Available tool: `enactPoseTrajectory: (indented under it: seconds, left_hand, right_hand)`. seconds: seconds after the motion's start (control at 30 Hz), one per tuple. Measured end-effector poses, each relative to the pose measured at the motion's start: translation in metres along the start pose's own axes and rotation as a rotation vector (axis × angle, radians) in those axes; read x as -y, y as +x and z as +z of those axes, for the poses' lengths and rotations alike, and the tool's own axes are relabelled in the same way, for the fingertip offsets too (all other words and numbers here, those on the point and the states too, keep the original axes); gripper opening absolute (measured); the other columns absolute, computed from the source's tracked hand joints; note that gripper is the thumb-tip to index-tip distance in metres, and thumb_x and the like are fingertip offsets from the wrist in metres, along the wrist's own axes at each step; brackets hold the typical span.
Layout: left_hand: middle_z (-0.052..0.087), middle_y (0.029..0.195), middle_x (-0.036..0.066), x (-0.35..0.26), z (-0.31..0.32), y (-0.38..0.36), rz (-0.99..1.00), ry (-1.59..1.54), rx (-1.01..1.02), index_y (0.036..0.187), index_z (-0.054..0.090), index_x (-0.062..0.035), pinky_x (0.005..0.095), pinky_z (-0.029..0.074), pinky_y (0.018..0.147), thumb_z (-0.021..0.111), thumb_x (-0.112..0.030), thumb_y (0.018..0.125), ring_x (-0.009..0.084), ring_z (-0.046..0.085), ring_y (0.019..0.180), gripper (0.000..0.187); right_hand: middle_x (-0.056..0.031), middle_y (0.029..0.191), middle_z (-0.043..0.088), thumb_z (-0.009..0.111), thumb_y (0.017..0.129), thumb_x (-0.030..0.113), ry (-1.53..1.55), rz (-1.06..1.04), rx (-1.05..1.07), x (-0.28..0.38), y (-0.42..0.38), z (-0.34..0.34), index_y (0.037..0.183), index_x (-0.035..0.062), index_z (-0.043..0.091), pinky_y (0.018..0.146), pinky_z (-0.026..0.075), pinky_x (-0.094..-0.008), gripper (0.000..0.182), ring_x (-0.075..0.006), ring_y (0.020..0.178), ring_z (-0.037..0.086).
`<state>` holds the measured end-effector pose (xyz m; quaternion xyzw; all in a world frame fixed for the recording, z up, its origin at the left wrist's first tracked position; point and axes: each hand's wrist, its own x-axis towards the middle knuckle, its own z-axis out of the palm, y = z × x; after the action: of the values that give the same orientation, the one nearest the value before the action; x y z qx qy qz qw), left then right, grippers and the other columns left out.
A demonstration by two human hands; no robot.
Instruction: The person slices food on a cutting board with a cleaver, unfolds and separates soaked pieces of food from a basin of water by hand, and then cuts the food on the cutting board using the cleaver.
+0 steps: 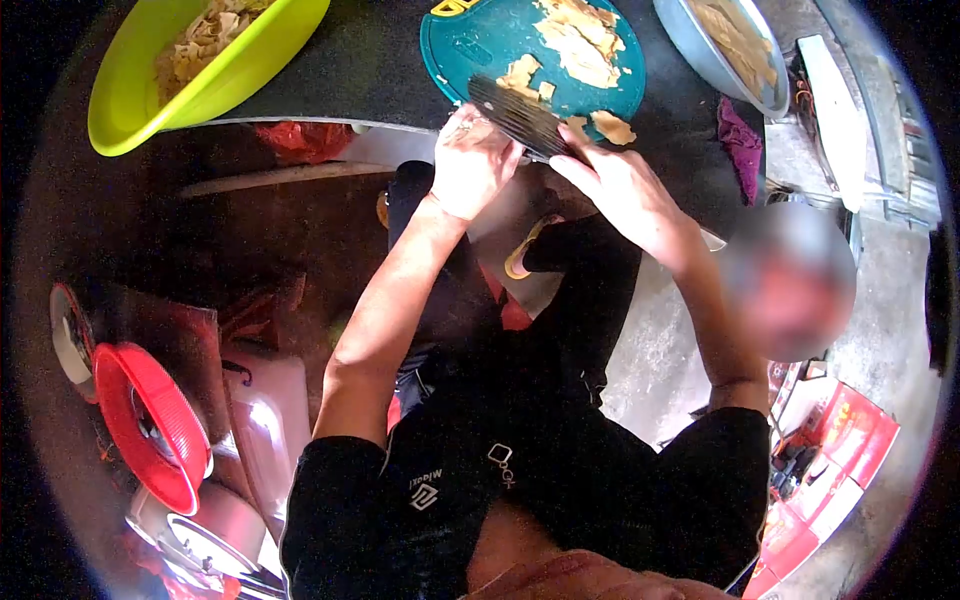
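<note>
A cleaver [522,118] with a broad, dark, streaked blade is held over the near edge of a round teal cutting board [455,65]. My right hand [625,190] is closed around its handle end, which the fingers mostly hide. My left hand [473,160] is curled against the near side of the blade, with small pale bits on its fingers. Flat tan sheets [575,45] lie on the board in a broken heap. Smaller tan pieces [612,127] are scattered close to the blade and my right fingers.
A lime-green basin [125,100] with tan shreds stands left on the dark table [350,65]. A pale blue basin [690,50] with tan sheets sits right, near a purple cloth [738,150]. Below left is a red basket [130,430]. Another person [790,285], blurred, is at right.
</note>
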<state>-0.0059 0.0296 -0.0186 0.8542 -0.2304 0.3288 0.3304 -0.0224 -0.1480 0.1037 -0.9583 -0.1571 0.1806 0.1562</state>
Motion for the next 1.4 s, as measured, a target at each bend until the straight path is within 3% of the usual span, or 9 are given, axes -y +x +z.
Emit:
enactPoseTrajectory:
  seconds: [0.23, 0.37, 0.67, 0.8, 0.87, 0.97, 1.2, 1.23, 1.4]
  left_hand:
    - [0.068, 0.086, 0.007, -0.004, -0.001, 0.007, -0.049, -0.010, -0.001, 0.085, 0.069, -0.0038, 0.0346, 0.047, 0.085, 0.065, -0.012, 0.078, 0.0209, 0.065, 0.083, 0.012]
    - [0.068, 0.092, 0.008, -0.012, -0.008, 0.022, -0.185, -0.111, 0.015, 0.087, 0.068, -0.0046, 0.0324, 0.049, 0.082, 0.064, -0.006, 0.076, 0.0224, 0.065, 0.087, 0.012]
    - [0.068, 0.091, 0.012, 0.018, 0.025, 0.092, -0.358, -0.083, 0.109, 0.097, 0.069, -0.0064, 0.0268, 0.052, 0.075, 0.064, -0.006, 0.078, 0.0189, 0.067, 0.082, 0.020]
    - [0.064, 0.103, 0.012, 0.010, 0.032, 0.132, -1.018, -1.453, -0.207, 0.111, 0.060, 0.0007, 0.0306, 0.049, 0.086, 0.051, -0.022, 0.094, 0.0221, 0.060, 0.099, 0.030]
    - [0.061, 0.104, 0.014, 0.033, 0.043, 0.127, -0.907, -2.299, 0.269, 0.109, 0.053, 0.0025, 0.0354, 0.048, 0.083, 0.044, -0.046, 0.093, 0.0254, 0.059, 0.093, 0.052]
    - [0.052, 0.127, 0.020, 0.001, 0.047, 0.134, -0.810, -2.458, 0.185, 0.131, 0.040, 0.0004, 0.0543, 0.023, 0.106, 0.020, -0.065, 0.089, 0.0342, 0.044, 0.123, 0.080]
    - [0.053, 0.123, 0.020, 0.015, 0.069, 0.128, -0.562, -2.941, 0.040, 0.117, 0.052, 0.0004, 0.0456, 0.037, 0.099, 0.033, -0.055, 0.092, 0.0291, 0.051, 0.112, 0.063]
    - [0.055, 0.118, 0.018, 0.001, 0.057, 0.137, -0.983, -2.384, -0.368, 0.112, 0.055, -0.0022, 0.0393, 0.043, 0.094, 0.042, -0.045, 0.092, 0.0252, 0.055, 0.103, 0.049]
    - [0.054, 0.127, 0.011, -0.044, 0.024, 0.117, -0.405, -0.487, 0.581, 0.120, 0.058, -0.0047, 0.0301, 0.042, 0.096, 0.063, -0.029, 0.084, 0.0189, 0.055, 0.111, 0.044]
  right_hand:
    - [-0.0210, 0.090, 0.065, 0.044, 0.092, 0.049, 0.210, -0.179, -0.085, -0.016, 0.047, 0.006, 0.113, 0.0024, 0.059, 0.073, 0.049, -0.0440, 0.054, -0.0377, 0.082, 0.063]
    - [0.0019, 0.056, 0.048, 0.051, 0.093, 0.040, 0.787, 0.092, -0.043, -0.026, 0.046, -0.027, 0.073, 0.0054, 0.057, 0.039, 0.034, -0.0211, 0.040, -0.0039, 0.045, 0.044]
    - [-0.0019, 0.069, 0.053, 0.056, 0.092, 0.031, 1.593, 0.057, -0.186, -0.058, 0.042, -0.048, 0.087, 0.0048, 0.054, 0.043, 0.041, -0.0228, 0.027, -0.0082, 0.051, 0.047]
    - [-0.0008, 0.063, 0.050, 0.054, 0.091, 0.040, 1.733, 0.024, -0.200, -0.077, 0.050, -0.045, 0.085, 0.0044, 0.055, 0.042, 0.041, -0.0245, 0.036, -0.0084, 0.049, 0.046]
    - [0.0049, 0.050, 0.040, 0.048, 0.093, 0.045, 1.856, 0.019, 0.037, -0.078, 0.052, -0.043, 0.078, 0.0061, 0.054, 0.039, 0.039, -0.0248, 0.042, -0.0065, 0.042, 0.041]
    - [0.0098, 0.048, 0.037, 0.047, 0.093, 0.046, 2.034, -0.119, 0.386, -0.087, 0.068, -0.030, 0.076, 0.0080, 0.051, 0.036, 0.035, -0.0199, 0.042, -0.0028, 0.038, 0.037]
    - [0.0041, 0.051, 0.036, 0.051, 0.093, 0.036, 2.291, -0.034, 0.508, -0.103, 0.037, -0.016, 0.072, 0.0058, 0.045, 0.035, 0.030, -0.0164, 0.037, -0.0034, 0.039, 0.035]
    - [0.0027, 0.054, 0.037, 0.054, 0.093, 0.032, 2.263, 0.046, 0.454, -0.115, 0.029, -0.018, 0.073, 0.0047, 0.044, 0.034, 0.031, -0.0157, 0.035, -0.0030, 0.040, 0.035]
    - [0.0035, 0.057, 0.035, 0.053, 0.093, 0.034, 2.389, 0.003, 0.348, -0.176, 0.004, -0.015, 0.074, 0.0054, 0.040, 0.035, 0.031, -0.0153, 0.037, -0.0027, 0.041, 0.034]
